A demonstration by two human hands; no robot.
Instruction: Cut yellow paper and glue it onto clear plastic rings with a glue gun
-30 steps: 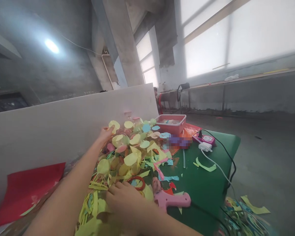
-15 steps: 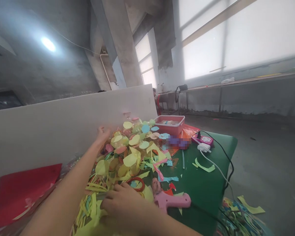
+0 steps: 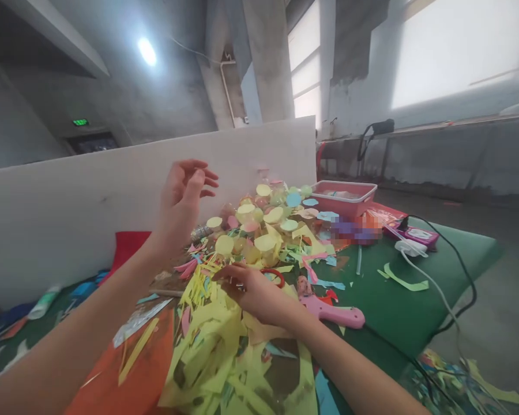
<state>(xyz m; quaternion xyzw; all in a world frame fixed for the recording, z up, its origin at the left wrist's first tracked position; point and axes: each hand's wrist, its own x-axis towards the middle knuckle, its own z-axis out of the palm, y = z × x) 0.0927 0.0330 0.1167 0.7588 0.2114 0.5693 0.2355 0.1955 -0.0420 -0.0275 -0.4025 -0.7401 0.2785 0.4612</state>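
My left hand point(image 3: 185, 193) is raised in front of the white board, its fingers loosely spread and nothing visible in them. Low over the paper scraps, my right hand point(image 3: 255, 291) has its fingers stretched leftward and slightly bent, without a visible grip. A red ring handle point(image 3: 277, 279), looking like that of scissors, lies just behind this hand; a small shiny bit shows by the fingers. Yellow paper offcuts point(image 3: 207, 340) spread below the hand. Beyond them is a heap of clear rounded pieces topped with coloured paper discs point(image 3: 266, 242). Right of my hand lies a pink glue gun point(image 3: 337, 313).
A white board point(image 3: 242, 147) stands behind the green table point(image 3: 398, 311). At the back right are a pink bin point(image 3: 350, 204) and a purple power strip point(image 3: 419, 235) with cables over the edge. Orange sheet point(image 3: 125, 369) and a white-green tube point(image 3: 45, 302) lie left; scraps litter the floor.
The view has swung left and down. My left hand has risen from beside the heap, up before the board. My right hand has moved forward, nearer the red ring handle, uncovering yellow offcuts.
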